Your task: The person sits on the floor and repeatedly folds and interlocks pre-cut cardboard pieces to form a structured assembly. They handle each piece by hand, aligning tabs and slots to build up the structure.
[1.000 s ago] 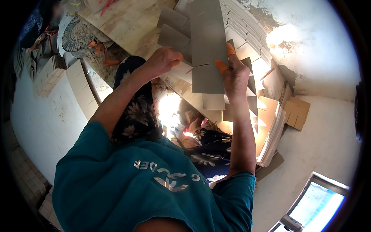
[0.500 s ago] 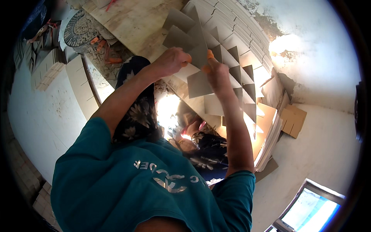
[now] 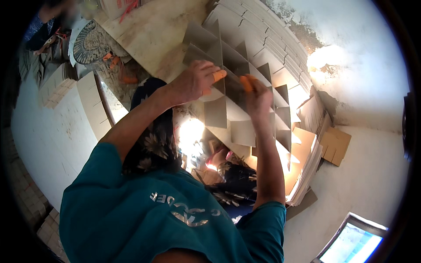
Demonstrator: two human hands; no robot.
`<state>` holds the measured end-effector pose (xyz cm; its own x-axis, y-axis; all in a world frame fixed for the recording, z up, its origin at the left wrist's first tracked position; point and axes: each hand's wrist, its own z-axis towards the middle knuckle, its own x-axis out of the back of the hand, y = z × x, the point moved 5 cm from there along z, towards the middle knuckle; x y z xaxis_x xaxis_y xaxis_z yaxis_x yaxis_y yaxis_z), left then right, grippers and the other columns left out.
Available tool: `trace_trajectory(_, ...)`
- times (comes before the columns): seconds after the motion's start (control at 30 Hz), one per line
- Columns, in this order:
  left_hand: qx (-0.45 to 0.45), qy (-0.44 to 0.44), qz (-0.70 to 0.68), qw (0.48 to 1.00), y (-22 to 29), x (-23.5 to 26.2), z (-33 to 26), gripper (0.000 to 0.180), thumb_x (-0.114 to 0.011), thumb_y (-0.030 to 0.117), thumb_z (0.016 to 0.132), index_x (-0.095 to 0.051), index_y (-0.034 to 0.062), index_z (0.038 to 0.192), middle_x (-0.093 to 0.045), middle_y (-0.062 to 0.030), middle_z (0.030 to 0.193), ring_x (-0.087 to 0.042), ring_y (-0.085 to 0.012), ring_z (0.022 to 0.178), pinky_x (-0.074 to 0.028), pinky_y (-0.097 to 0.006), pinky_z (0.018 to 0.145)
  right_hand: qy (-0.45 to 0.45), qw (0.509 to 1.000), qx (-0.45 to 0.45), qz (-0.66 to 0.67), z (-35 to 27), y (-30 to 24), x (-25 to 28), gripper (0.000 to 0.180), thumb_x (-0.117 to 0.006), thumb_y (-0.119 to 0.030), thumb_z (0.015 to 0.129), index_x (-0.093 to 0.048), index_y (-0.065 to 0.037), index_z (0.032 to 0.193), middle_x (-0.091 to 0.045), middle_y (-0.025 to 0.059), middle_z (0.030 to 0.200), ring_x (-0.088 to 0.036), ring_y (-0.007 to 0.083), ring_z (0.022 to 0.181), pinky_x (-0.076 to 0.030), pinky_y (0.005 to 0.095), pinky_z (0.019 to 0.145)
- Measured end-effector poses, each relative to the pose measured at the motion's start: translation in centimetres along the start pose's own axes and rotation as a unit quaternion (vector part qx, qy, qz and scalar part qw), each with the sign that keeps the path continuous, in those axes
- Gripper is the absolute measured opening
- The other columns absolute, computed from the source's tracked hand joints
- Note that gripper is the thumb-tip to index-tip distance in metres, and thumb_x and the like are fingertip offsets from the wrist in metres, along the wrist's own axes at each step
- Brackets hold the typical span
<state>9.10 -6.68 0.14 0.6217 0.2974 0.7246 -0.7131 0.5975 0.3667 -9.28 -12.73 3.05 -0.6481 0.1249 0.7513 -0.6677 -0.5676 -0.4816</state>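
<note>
A grid of grey cardboard dividers [image 3: 243, 133], made of crossing upright strips, stands in front of me on the table. My left hand [image 3: 193, 84] is at its left side, orange covers on the fingers, closed on the edge of a cardboard strip [image 3: 232, 94]. My right hand [image 3: 258, 97], also with orange finger covers and somewhat blurred, has its fingers bent at the right part of the same strip. This strip sits among the other dividers, and its lower edge is hidden. What lies under my right fingers is partly covered by the hand.
Long stacks of cut cardboard strips [image 3: 274, 37] line the wall behind the grid. More cardboard [image 3: 302, 153] is piled to the right. Slotted strips [image 3: 94, 103] lie on a white board [image 3: 57, 144] at the left. Another person's arm [image 3: 44, 44] shows at the far left.
The strip between my hands has gone lower into the grid. My right hand has moved slightly right and down; my left hand has also come down a little.
</note>
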Motion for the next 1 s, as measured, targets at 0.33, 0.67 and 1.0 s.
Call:
trace_trajectory(0.33,-0.078,-0.097,0.006,0.992,-2.3,-2.7,6.2,0.084,-0.075,0.013,0.067,-0.034,0.0066,0.139,-0.042,-0.0097,0.138,-0.032,-0.0320,0.133,-0.027,-0.043,0.110,-0.241,0.918,-0.313,-0.030,-1.5,8.9,3.3,0.066,-0.065,-0.039,0.086,-0.043,0.000,0.133,-0.062,0.0169,0.099,-0.057,0.0226,0.085,-0.047,0.0289,0.078)
trace_trajectory(0.67,-0.170,-0.275,0.130,0.937,-1.7,-4.1,6.7,0.010,-0.059,0.011,0.073,-0.055,0.0089,0.082,-0.056,-0.0044,0.081,-0.058,-0.0182,0.085,-0.046,-0.035,0.077,-0.272,0.938,-0.089,-0.196,-5.1,4.1,1.9,0.033,-0.058,-0.010,0.086,-0.051,-0.004,0.118,-0.065,0.0176,0.083,-0.063,0.0368,0.075,-0.048,0.0446,0.061)
trace_trajectory(1.0,0.077,0.123,0.327,0.934,-7.4,12.9,-4.1,0.039,-0.058,-0.004,0.069,-0.057,-0.0029,0.108,-0.059,-0.0161,0.111,-0.057,-0.0325,0.096,-0.047,-0.043,0.082,0.024,0.880,0.069,-0.470,-5.8,0.8,13.4,0.036,-0.055,-0.016,0.093,-0.052,-0.009,0.129,-0.052,0.0119,0.128,-0.045,0.0257,0.126,-0.033,0.0461,0.106)
